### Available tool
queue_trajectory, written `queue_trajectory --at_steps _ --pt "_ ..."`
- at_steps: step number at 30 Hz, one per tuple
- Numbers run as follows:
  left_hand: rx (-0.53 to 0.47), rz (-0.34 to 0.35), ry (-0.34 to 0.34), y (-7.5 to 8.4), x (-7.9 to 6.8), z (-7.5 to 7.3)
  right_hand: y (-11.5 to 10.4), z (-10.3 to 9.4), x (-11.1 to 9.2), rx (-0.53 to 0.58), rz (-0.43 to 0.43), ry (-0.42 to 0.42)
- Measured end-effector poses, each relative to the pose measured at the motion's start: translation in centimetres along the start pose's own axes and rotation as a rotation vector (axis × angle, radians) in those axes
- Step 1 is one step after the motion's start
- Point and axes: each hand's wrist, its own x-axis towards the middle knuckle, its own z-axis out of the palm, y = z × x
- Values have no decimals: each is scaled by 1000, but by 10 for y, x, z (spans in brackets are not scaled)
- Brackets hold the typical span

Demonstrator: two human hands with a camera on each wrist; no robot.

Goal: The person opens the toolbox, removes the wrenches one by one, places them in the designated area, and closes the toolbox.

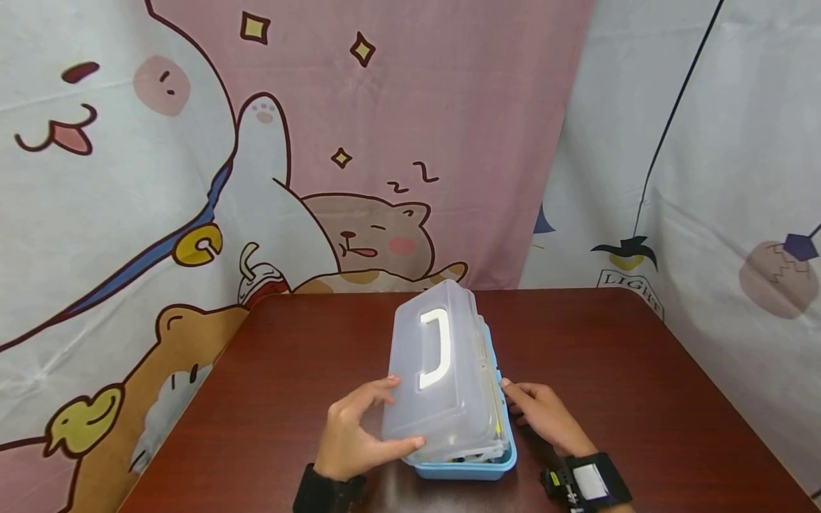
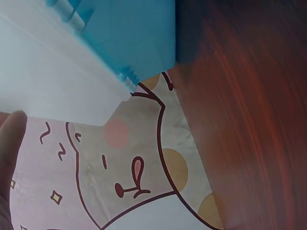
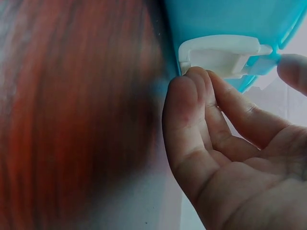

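A plastic storage box stands on the table, its light-blue base point(image 1: 463, 472) under a translucent lid point(image 1: 410, 413) with a white carry handle point(image 1: 444, 349). The lid sits tilted, raised along the right side, where a strip of the contents shows. At the lid's left and front edges, my left hand point(image 1: 355, 431) holds it with spread fingers and thumb. My right hand point(image 1: 551, 419) is at the base's right side. In the right wrist view, its curled fingertips touch a white latch point(image 3: 218, 42), and the thumb is at the blue rim. Most contents are hidden.
The dark reddish-brown table point(image 1: 288, 356) extends around the box on all sides. Behind it hangs a cloth point(image 1: 449, 107) printed with cartoon animals. Hinges point(image 2: 76, 21) join lid and base on the left side.
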Motion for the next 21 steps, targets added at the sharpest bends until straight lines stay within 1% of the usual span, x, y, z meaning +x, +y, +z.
queue_trajectory --at_steps 4,6,13,15,18,21 --pt "-18 77 26 -3 0 5 -1 1 1 5 -4 3" --pt "-28 103 37 -4 0 7 0 1 2 6 -12 6" --pt "-37 143 39 -6 -1 14 1 2 2 -36 -44 18" --pt "-26 144 37 -6 -1 15 0 3 2 -29 -42 1" --pt "-4 120 24 -3 -2 13 -2 5 2 -32 -23 -24" --pt "6 88 -7 -2 -2 12 -2 6 1 -32 -1 -27"
